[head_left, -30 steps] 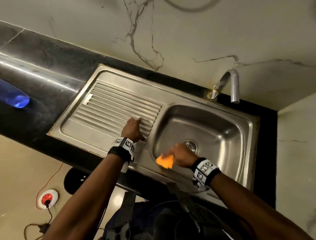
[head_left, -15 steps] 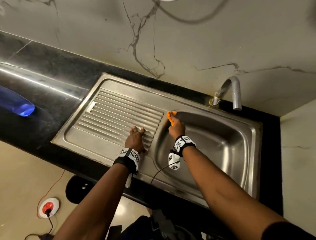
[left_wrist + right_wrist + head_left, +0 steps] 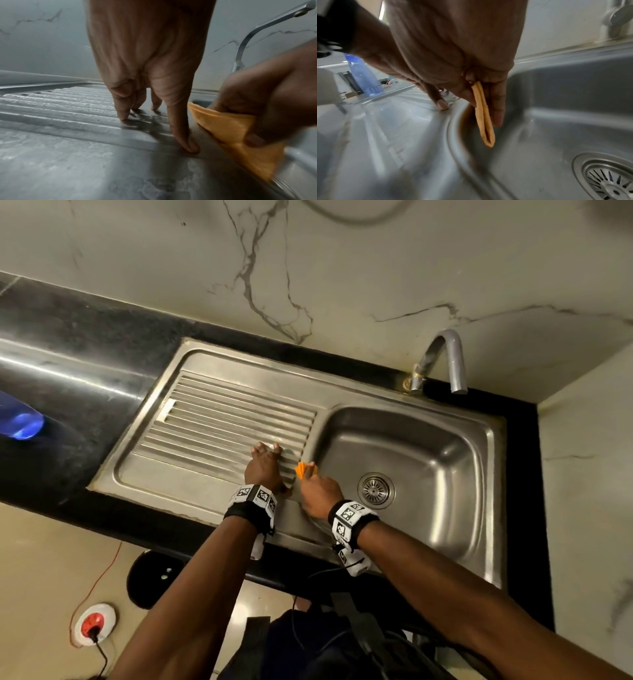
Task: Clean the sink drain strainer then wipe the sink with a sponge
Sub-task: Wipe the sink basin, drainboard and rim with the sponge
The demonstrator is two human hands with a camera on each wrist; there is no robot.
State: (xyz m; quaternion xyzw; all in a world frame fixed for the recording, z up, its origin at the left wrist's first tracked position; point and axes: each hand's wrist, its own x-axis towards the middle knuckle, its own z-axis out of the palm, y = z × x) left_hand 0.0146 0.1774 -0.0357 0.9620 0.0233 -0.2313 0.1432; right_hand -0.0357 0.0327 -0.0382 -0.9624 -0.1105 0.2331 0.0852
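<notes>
A steel sink (image 3: pixel 445 440) has a ribbed drainboard (image 3: pixel 222 419) on its left. The round drain strainer (image 3: pixel 375 490) (image 3: pixel 611 180) sits in the basin floor, uncovered. My right hand (image 3: pixel 317 491) grips a thin folded orange sponge (image 3: pixel 301 469) (image 3: pixel 228 129) (image 3: pixel 483 117) and holds it against the basin's left rim and inner wall. My left hand (image 3: pixel 263 465) rests on the drainboard beside it, its fingertips (image 3: pixel 123 116) spread on the ribs and holding nothing.
A curved tap (image 3: pixel 442 361) stands at the back right of the sink. A blue bottle (image 3: pixel 19 419) lies on the black counter (image 3: pixel 68 364) at far left. The marble wall (image 3: pixel 342 268) runs behind. A red and white socket (image 3: pixel 94 625) with a cable lies on the floor.
My right hand with the sponge has swept along the basin's left wall, from the front up to the far corner and back toward me to the middle of the rim. The left hand stayed put.
</notes>
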